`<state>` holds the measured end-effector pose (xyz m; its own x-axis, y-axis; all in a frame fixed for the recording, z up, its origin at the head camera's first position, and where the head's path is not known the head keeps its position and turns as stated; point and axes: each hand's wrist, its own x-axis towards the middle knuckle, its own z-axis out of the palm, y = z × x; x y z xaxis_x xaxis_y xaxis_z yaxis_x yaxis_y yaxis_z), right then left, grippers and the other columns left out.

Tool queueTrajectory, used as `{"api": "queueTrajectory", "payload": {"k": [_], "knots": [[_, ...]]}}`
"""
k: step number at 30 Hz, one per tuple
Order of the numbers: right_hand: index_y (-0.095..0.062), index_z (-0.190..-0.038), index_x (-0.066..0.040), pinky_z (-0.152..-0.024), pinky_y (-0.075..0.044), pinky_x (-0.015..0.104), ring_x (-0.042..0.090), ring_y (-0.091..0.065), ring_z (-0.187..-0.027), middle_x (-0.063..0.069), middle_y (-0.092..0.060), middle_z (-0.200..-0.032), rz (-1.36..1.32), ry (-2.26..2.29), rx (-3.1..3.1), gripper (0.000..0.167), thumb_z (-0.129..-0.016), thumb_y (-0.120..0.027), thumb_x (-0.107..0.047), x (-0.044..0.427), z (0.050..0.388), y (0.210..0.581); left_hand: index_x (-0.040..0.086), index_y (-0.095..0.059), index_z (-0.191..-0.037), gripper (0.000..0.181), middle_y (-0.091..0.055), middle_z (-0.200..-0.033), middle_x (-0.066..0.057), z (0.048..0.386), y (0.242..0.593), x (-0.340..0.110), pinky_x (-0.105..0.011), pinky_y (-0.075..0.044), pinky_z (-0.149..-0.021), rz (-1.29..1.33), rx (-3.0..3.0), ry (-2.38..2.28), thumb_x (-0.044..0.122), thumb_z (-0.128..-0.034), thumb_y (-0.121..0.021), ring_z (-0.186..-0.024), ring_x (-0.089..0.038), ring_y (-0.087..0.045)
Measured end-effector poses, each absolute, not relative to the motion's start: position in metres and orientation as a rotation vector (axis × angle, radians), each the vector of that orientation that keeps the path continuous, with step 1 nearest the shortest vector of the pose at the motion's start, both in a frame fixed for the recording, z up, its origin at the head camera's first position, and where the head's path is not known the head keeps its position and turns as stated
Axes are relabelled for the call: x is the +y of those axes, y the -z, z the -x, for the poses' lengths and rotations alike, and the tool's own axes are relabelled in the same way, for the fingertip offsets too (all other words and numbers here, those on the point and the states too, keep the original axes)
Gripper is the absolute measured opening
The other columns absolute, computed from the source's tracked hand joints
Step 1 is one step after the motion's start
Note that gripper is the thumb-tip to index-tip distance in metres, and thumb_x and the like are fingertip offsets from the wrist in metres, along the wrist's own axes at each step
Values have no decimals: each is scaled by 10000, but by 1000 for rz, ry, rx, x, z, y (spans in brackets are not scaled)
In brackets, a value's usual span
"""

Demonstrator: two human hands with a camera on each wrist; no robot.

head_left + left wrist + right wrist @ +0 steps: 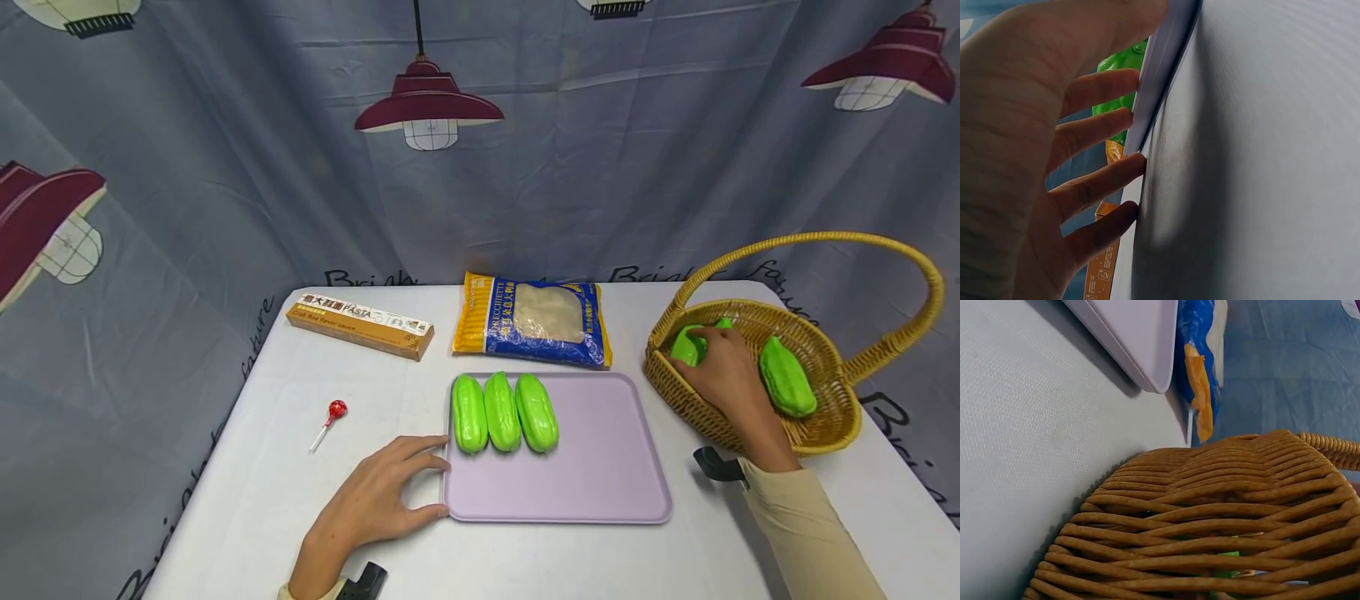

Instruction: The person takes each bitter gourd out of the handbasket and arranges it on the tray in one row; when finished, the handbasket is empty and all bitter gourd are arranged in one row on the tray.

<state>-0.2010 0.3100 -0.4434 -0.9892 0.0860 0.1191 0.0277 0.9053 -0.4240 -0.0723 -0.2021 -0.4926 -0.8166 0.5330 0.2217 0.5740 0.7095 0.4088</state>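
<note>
My left hand (386,492) has its fingers spread and relaxed, fingertips and thumb touching the left edge of the lilac tray (600,487). In the left wrist view, the fingers (1100,128) meet the tray's rim. Three long, bright green, ridged vegetables (503,412) lie side by side on the tray's left half. My right hand (723,375) reaches into the wicker basket (825,433), thumb and fingers curled round a green vegetable (686,348) by the left wall. Another green vegetable (786,379) rests right of the hand. In the right wrist view, basket weave (1210,519) hides the hand.
Behind the tray lies a blue and yellow pasta bag (536,321). A brown pasta box (360,323) lies at the back left, with a red lollipop (337,409) nearer. The basket's tall handle (817,239) arches above it. A grey printed curtain (600,167) hangs behind the table.
</note>
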Motion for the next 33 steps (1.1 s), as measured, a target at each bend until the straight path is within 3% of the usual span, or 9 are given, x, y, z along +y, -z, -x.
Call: {"api": "queueTrajectory", "payload": {"k": [12,20,25,33], "knots": [[-590,-1353,159,-890,-475,730,620,-515,-1175,466,-559,-1302,-3,-652,-2906,638,-895,-827,-217,319,197,440,323,-765,-1214,457,-610,-1530,114,73,494,-203,-381,-561,-1084,928,-2810,725,520,-827,-910,-1348,-98,-603],[-615,-1359,128,-1027,-393,804,654,-452,-1286,475,-516,-1382,-4,-680,-2838,618,-872,-811,-198,319,185,435,318,-764,-1214,461,-605,-1536,116,72,495,-203,-380,-559,-1089,937,-2799,719,525,-828,-908,-1364,-103,-596],[-593,-1410,110,-992,-408,797,655,-439,-1297,468,-471,-1441,31,-738,-2803,643,-886,-783,-211,318,175,427,317,-763,-1213,459,-607,-1535,111,72,495,-203,-380,-562,-1084,939,-2798,716,525,-830,-907,-1359,-104,-599],[-617,-1423,54,-875,-463,689,580,-521,-1245,393,-519,-1445,54,-743,-2697,619,-875,-757,-198,313,161,417,321,-764,-1217,457,-612,-1531,109,73,493,-202,-386,-560,-1090,930,-2808,711,537,-837,-897,-1365,-111,-600]]}}
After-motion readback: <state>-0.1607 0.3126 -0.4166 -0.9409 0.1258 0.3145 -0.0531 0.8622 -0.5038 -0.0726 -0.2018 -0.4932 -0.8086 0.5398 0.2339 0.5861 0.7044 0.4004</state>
